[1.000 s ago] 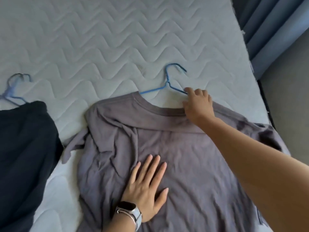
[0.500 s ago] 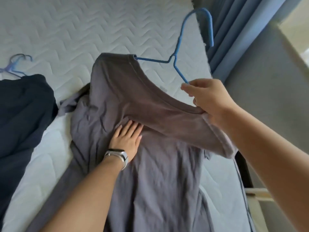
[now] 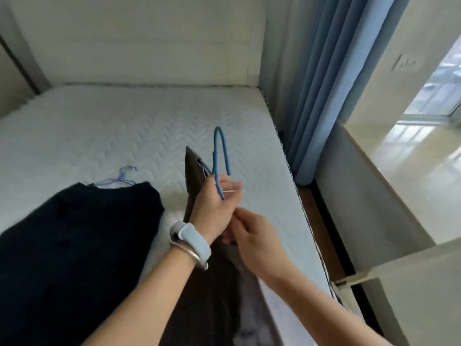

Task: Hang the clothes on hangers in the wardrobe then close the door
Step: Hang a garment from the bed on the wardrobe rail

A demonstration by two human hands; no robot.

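**Item 1.** Grey T-shirt (image 3: 193, 171) on blue hanger (image 3: 220, 151): held up off the mattress (image 3: 124, 133) near its right edge, hook uppermost. I judged this let the cloth hang straight, ready for carrying to the wardrobe (not in view).

**Item 2.** My left hand (image 3: 214, 203): raised, wristwatch (image 3: 192, 239) toward me. The fingers were closed round the hanger's wire below the hook, taking the weight.

**Item 3.** My right hand (image 3: 254, 238): just beneath the left, fingers curled at the shirt, probably settling it on the wire. Whether they pinched cloth I cannot tell.

**Item 4.** Dark garment (image 3: 74, 245) on pale lilac hanger (image 3: 119, 179): lying flat at the mattress's front left, not yet hung.
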